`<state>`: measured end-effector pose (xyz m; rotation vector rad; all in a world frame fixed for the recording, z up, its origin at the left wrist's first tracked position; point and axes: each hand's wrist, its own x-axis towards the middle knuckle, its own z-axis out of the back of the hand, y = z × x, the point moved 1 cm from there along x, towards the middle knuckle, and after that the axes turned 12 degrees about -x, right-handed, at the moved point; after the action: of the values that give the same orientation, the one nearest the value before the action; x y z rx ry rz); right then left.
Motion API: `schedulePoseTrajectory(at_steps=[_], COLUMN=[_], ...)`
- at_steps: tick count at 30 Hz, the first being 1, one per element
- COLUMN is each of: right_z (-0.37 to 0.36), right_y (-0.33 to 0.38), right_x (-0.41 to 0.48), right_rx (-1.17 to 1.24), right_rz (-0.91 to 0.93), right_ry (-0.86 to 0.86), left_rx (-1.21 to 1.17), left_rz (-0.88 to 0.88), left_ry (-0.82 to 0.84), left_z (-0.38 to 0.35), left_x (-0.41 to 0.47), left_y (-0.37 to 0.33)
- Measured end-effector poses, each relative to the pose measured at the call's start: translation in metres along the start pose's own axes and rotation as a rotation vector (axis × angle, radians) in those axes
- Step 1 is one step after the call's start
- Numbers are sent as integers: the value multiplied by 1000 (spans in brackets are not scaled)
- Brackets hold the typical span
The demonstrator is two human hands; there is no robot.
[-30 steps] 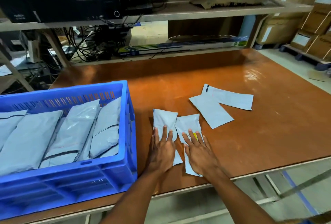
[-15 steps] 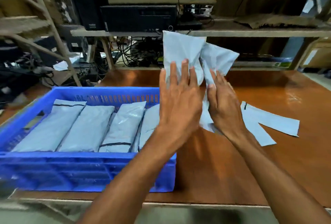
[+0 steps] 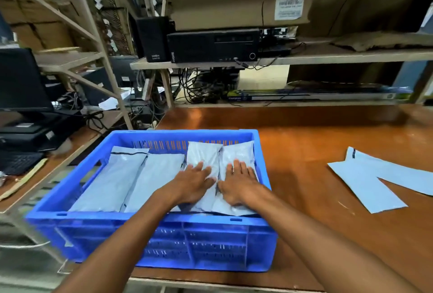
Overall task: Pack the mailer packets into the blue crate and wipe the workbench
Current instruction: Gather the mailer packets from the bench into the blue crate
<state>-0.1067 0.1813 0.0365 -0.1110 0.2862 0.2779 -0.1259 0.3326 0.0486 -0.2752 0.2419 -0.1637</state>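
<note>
Pressing flat with straight, spread fingers and gripping nothing, a person's left hand [image 3: 194, 185] and right hand [image 3: 239, 182] rest on two mailer packets [image 3: 239, 152] laid side by side at the right end of the blue crate [image 3: 210, 241]. Two more packets [image 3: 117, 180] lie beside them in the crate. Flat mailers [image 3: 365, 182] lie on the orange tabletop [image 3: 304, 152], well apart to the right.

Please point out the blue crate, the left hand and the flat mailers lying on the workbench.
blue crate [image 3: 210, 238]: head view, its front wall.
left hand [image 3: 192, 184]: head view, the back of the hand.
flat mailers [image 3: 364, 185]: head view, middle of the nearer one.
</note>
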Motion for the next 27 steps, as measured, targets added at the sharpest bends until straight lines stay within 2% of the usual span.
schedulePoseTrajectory(at_steps=[2, 4, 5, 9, 11, 14, 17, 20, 22, 24, 27], right_z=[7, 18, 23, 18, 8, 4, 16, 49, 67, 70, 41], right_y=[-4, -5, -6, -8, -6, -5, -15, -38, -75, -127, -218], right_x=[-1, -1, 1, 18, 24, 28, 26, 8, -7, -23, -39], right_rx=[4, -21, -30, -69, -97, -74, -104, -135, -70, -3, 122], right_rz=[6, 43, 56, 0, 0, 21, 92, 228, 215, 118, -75], right_ry=[24, -25, -42, 109, 164, 154, 30, -324, -552, -634, -564], left_rx=[-100, -78, -58, -5, 13, 80, -44, -225, -329, -327, -227], left_rz=[-35, -60, -46, 74, 117, 115, 115, -60, -219, -316, -419], left_ry=[-141, -325, -323, -27, 31, 44, -169, -462, -590, -626, -542], left_z=[4, 9, 10, -13, -18, -14, 0, 28, 45, 46, 17], left_x=[7, 20, 27, 47, 47, 39, 37, 37, 36, 41, 53], left_y=[7, 12, 12, 16, 18, 17, 14, -14, -51, -98, -189])
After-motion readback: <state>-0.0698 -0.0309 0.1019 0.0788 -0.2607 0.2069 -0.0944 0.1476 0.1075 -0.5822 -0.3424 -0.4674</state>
